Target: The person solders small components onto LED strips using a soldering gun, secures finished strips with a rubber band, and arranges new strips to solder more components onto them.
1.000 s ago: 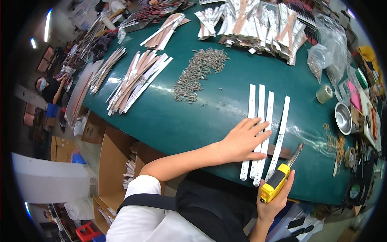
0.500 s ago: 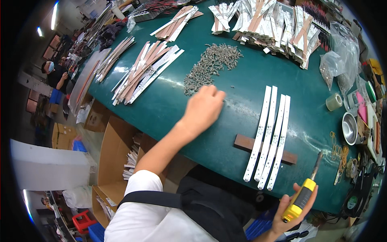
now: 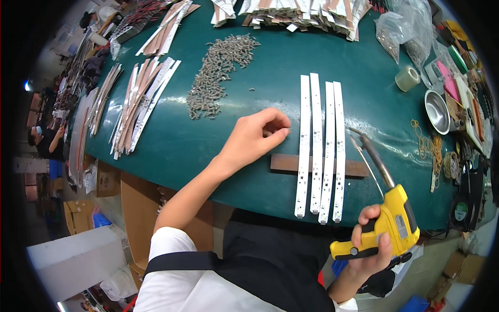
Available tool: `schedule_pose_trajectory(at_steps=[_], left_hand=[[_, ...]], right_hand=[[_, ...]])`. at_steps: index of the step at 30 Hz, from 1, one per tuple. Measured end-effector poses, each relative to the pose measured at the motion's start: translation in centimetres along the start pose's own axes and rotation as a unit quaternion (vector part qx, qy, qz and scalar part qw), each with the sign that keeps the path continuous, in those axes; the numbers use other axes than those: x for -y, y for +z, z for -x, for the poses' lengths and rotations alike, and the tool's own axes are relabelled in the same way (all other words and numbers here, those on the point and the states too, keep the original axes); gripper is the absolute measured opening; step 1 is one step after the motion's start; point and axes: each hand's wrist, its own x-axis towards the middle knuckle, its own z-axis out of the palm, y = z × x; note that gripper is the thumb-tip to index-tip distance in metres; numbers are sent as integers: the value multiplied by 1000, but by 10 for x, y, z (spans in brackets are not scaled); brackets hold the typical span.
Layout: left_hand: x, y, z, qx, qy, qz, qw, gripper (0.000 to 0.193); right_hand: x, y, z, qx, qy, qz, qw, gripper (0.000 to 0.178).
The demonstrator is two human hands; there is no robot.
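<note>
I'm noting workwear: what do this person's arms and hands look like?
Left hand and right hand are ungloved, with bare wrists. A white sleeve, crossed by a black strap, ends near the left elbow; white cloth edges the right forearm.

The green table (image 3: 280,57) is carrying plenty: a brown bar (image 3: 283,163) is lying under four white strips (image 3: 316,140); small metal pieces (image 3: 221,62) are sitting heaped.
</note>
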Motion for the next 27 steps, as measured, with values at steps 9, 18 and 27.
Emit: schedule_pose_trajectory(at_steps=[9,18,27], left_hand=[[11,21,-17,17,167,-189,968,9],[14,20,-17,1,189,-221,957,9],[15,24,-14,-35,261,-281,923,13]], right_hand=[[-11,6,-10,-7,22,-1,1000,62],[-13,6,-13,1,28,44,999,62],[-14,16,-16,-16,39,76,996,61]])
